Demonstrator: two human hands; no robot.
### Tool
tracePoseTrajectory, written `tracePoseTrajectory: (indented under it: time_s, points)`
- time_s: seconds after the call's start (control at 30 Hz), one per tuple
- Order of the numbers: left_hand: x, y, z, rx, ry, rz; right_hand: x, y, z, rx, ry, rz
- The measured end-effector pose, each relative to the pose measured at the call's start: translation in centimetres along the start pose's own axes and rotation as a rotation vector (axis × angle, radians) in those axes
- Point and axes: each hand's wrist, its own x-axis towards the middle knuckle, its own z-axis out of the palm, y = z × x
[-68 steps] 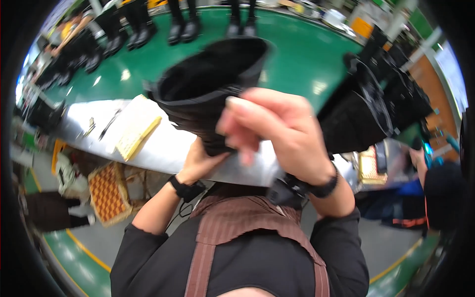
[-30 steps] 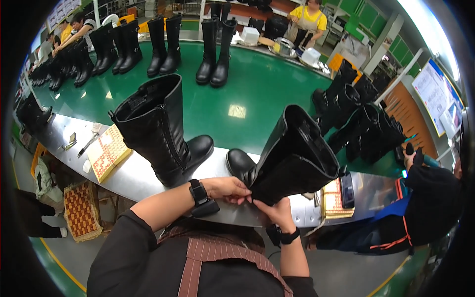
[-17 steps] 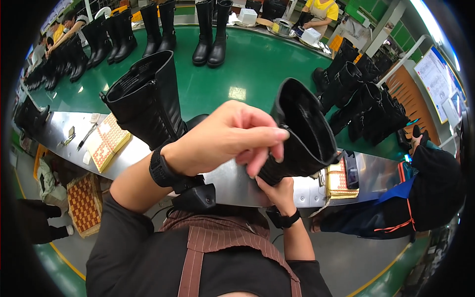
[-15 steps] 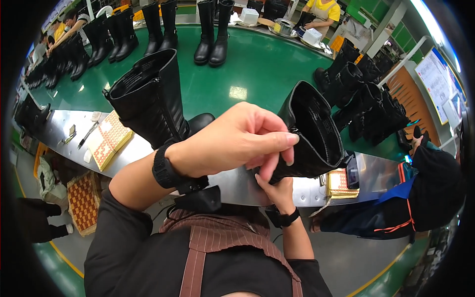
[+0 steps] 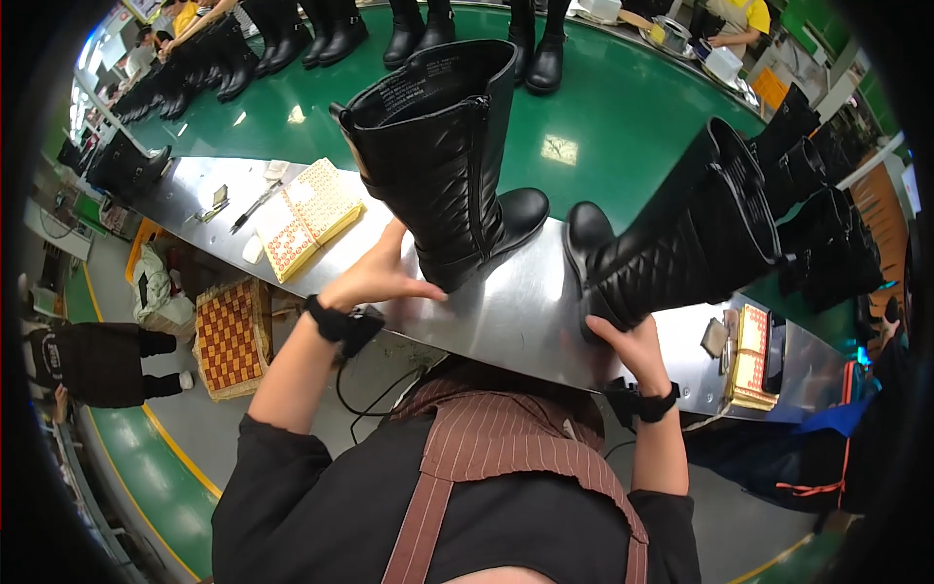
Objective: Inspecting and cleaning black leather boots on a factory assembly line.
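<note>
Two tall black boots with quilted sides are in front of me on the steel edge of the table. The left boot (image 5: pixel 448 165) stands nearly upright, its toe to the right and its side zip facing me. My left hand (image 5: pixel 379 277) is at its heel, thumb in front and fingers hidden behind. The right boot (image 5: pixel 671 229) leans over to the right, its top opening facing right and its toe to the left. My right hand (image 5: pixel 632 350) grips it low at the heel, with the thumb showing on the near side and the fingers out of sight.
Beside the left boot lies a yellow pad of round orange stickers (image 5: pixel 311 219), with a pen (image 5: pixel 255 206) next to it. A similar pad (image 5: pixel 749 355) and a dark phone (image 5: pixel 775 355) are at right. More black boots (image 5: pixel 282 34) line the green table (image 5: pixel 623 88). Other people work around it.
My left hand has left the right boot's top and gone to the left boot's heel. The right boot now tilts farther right. The whole view has shifted.
</note>
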Motion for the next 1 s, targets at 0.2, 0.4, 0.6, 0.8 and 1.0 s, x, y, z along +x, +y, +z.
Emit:
tracePoseTrajectory:
  time_s: [0.2, 0.4, 0.6, 0.8, 1.0]
  points:
    - [0.4, 3.9, 8.9, -0.744, 0.093, -0.467, -0.1, -1.7, 7.0, -0.193, 0.166, -0.106]
    - [-0.1, -0.1, 15.3, -0.784, 0.016, -0.151, 0.0, 3.2, 8.2, -0.134, 0.219, -0.313]
    - [5.2, 0.6, 12.5, -0.876, 0.071, 0.018, 2.6, -4.4, 8.8, -0.206, 0.572, -0.693]
    - [5.3, 3.5, 8.7, -0.957, 0.072, 0.087, 5.9, -0.9, 0.1, 0.034, 0.114, -0.968]
    - [3.6, 9.9, 7.3, -1.667, -0.089, -0.454, 2.9, -2.5, 5.2, 0.552, 0.283, -0.431]
